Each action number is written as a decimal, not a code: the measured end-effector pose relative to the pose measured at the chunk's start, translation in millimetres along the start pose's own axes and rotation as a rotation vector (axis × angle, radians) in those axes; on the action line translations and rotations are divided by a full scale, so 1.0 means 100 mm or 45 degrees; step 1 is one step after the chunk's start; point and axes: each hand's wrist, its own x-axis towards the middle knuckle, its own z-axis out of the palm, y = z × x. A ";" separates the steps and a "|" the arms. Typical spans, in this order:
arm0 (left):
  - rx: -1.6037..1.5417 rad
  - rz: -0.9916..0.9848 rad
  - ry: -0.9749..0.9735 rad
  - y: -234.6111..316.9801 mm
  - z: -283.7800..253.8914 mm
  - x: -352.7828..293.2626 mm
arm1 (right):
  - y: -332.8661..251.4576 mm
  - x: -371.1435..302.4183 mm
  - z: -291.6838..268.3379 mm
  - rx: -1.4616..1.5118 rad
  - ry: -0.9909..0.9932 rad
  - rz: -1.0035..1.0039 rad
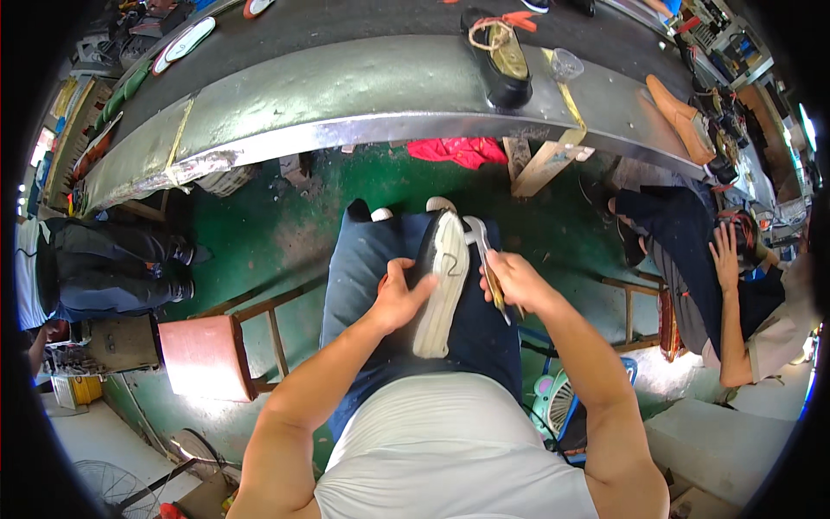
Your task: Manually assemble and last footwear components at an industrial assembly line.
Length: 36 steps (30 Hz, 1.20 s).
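Observation:
Across my thighs, in dark blue trousers, lies a shoe (446, 294) with its pale sole turned up and a dark line drawn on it. My left hand (401, 298) grips the shoe's left side, thumb against the sole edge and fingers curled along the dark upper. My right hand (519, 281) is closed around a pair of pincers (481, 238). Their curved metal head is at the shoe's right edge near its far end; I cannot tell if the jaws bite on it. The handles stick out below my fingers.
A metal-edged workbench (346, 108) spans the far side, bearing a black shoe (506, 73), a clear cup (566, 65) and tan shoes (679, 117). A stool (206, 359) stands left, a small green fan (553, 402) right. One person (112, 264) is at left, another (735, 294) at right.

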 end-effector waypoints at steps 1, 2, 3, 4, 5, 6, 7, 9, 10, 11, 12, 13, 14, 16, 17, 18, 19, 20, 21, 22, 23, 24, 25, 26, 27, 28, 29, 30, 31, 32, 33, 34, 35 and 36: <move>-0.066 -0.096 0.014 0.05 0.06 0.19 | -0.01 -0.07 -0.02 0.038 -0.020 -0.002; -0.133 -0.194 0.027 0.07 0.08 0.35 | 0.05 -0.09 -0.05 0.021 -0.033 -0.048; -0.241 -0.219 -0.031 0.30 0.05 0.38 | 0.07 -0.15 -0.12 -0.060 0.014 -0.116; -0.242 -0.214 -0.026 0.31 0.01 0.39 | 0.00 -0.20 -0.15 -0.145 0.047 -0.186; -0.752 -0.198 -0.216 0.27 -0.02 0.38 | -0.09 -0.20 -0.19 -0.147 0.045 -0.189; -1.258 -0.181 -0.411 0.25 -0.08 0.35 | -0.22 -0.25 -0.21 -0.278 0.142 -0.352; -1.653 -0.253 -0.640 0.55 -0.26 0.11 | -0.34 -0.35 -0.25 -0.399 0.253 -0.496; -1.648 -0.147 -0.629 0.42 -0.36 0.14 | -0.88 -0.37 -0.21 -0.781 0.494 -0.774; -1.730 -0.152 -0.632 0.41 -0.37 0.20 | -1.23 -0.36 -0.17 -0.912 0.551 -0.732; -1.856 -0.304 -0.703 0.40 -0.27 0.23 | -1.39 -0.21 -0.20 -1.110 0.679 -0.846; -1.475 -0.324 -0.323 0.21 -0.07 0.28 | -1.56 -0.03 -0.17 -1.259 0.785 -0.948; -1.380 -0.336 -0.261 0.06 0.05 0.28 | -1.75 0.07 -0.18 -1.461 0.867 -0.930; -1.283 -0.320 -0.193 0.00 0.11 0.37 | -1.90 0.23 -0.17 -1.472 0.902 -0.960; -1.134 -0.324 -0.048 0.01 0.14 0.35 | -2.18 0.43 -0.07 -1.746 0.914 -0.860; -0.974 -0.299 0.094 0.04 0.15 0.37 | -2.26 0.56 -0.04 -1.781 0.883 -0.878; -0.980 -0.306 0.094 0.03 0.19 0.37 | -2.28 0.66 -0.02 -1.815 0.854 -0.891; -0.791 -0.108 0.309 0.03 0.25 0.36 | -2.23 0.73 0.00 -1.820 0.847 -0.887; -0.594 0.090 0.515 0.01 0.28 0.36 | -2.15 0.82 0.01 -1.763 0.933 -1.255; -0.772 0.102 0.546 -0.12 0.28 0.40 | -2.12 0.88 0.08 -1.668 1.001 -1.633; -0.773 0.083 0.564 -0.16 0.22 0.36 | -2.00 0.77 0.21 -1.518 0.825 -1.573; -0.449 0.370 0.684 -0.13 0.15 0.32 | -1.79 0.64 0.28 -1.356 0.743 -1.625; -0.115 0.650 0.786 -0.07 0.09 0.27 | -1.51 0.51 0.31 -1.207 0.554 -1.561; -0.099 0.686 0.705 -0.02 0.03 0.20 | -1.23 0.33 0.34 -1.026 0.383 -1.461; -0.107 0.684 0.702 0.08 -0.03 0.17 | -0.88 0.18 0.35 -0.845 0.277 -1.357; -0.004 0.758 0.575 0.17 -0.10 0.13 | -0.57 -0.03 0.42 -0.552 0.205 -1.057; 0.099 0.833 0.436 0.30 -0.15 0.10 | -0.30 -0.14 0.43 -0.524 0.162 -0.979; 0.130 0.722 0.363 0.46 -0.22 0.07 | -0.03 -0.20 0.48 -0.508 0.103 -0.777; 0.132 0.718 0.344 0.48 -0.26 0.09 | 0.09 -0.23 0.54 -0.421 0.076 -0.664; 0.186 0.629 0.207 0.49 -0.33 0.13 | 0.17 -0.21 0.54 -0.463 0.090 -0.750; 0.240 0.544 0.070 0.49 -0.37 0.18 | 0.22 -0.20 0.51 -0.507 0.107 -0.839; 0.289 0.575 0.054 0.50 -0.42 0.23 | 0.12 -0.23 0.46 -0.503 0.114 -0.840; 0.298 0.575 0.057 0.53 -0.46 0.23 | -0.10 -0.27 0.39 -0.535 -0.046 -0.641; 0.064 0.429 -0.019 0.62 -0.50 0.24 | -0.34 -0.31 0.29 -0.572 -0.197 -0.444; -0.168 0.277 -0.092 0.67 -0.54 0.23 | -0.56 -0.34 0.20 -0.570 -0.195 -0.456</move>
